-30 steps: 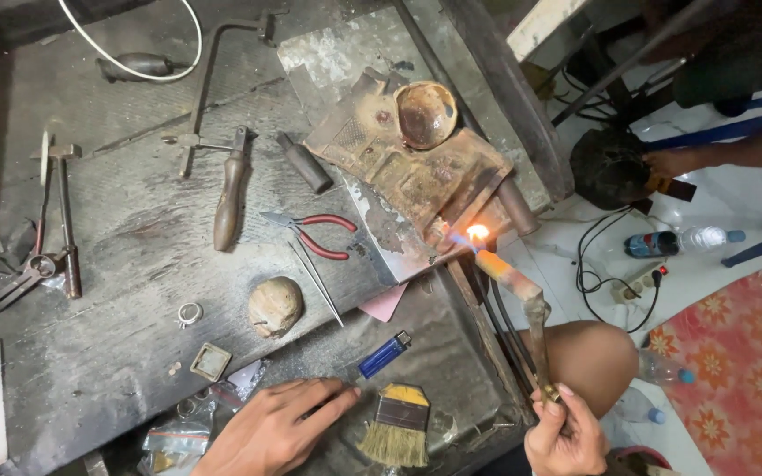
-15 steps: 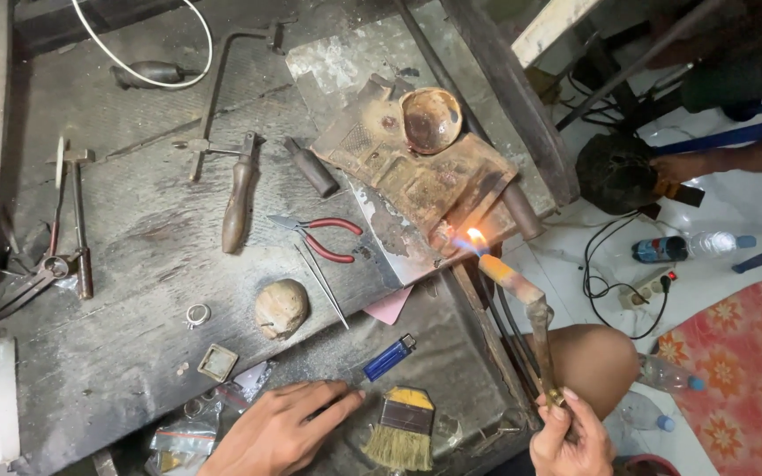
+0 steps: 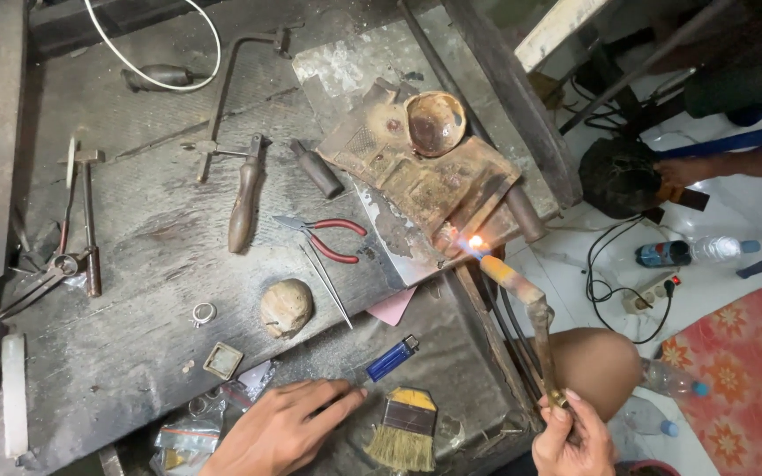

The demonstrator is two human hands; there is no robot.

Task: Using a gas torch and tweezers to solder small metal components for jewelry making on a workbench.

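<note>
Brass-handled gas torch (image 3: pixel 522 295), lit, its small orange flame on the front edge of a scorched brown soldering block (image 3: pixel 425 172) at the workbench's right side; right hand (image 3: pixel 572 436) closed around the torch's lower handle beside the bare knee (image 3: pixel 597 366). Left hand (image 3: pixel 280 427) flat and open on the dark bench, fingertips near a blue lighter (image 3: pixel 392 358) and a yellow-banded bristle brush (image 3: pixel 403 427). Beyond: red-handled pliers (image 3: pixel 324 238), rounded pale stone (image 3: pixel 286 307), wooden-handled tool (image 3: pixel 244 194).

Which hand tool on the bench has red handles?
The small pliers at bench centre; the wooden-handled tool beside them and the tongs at left have none.
</note>
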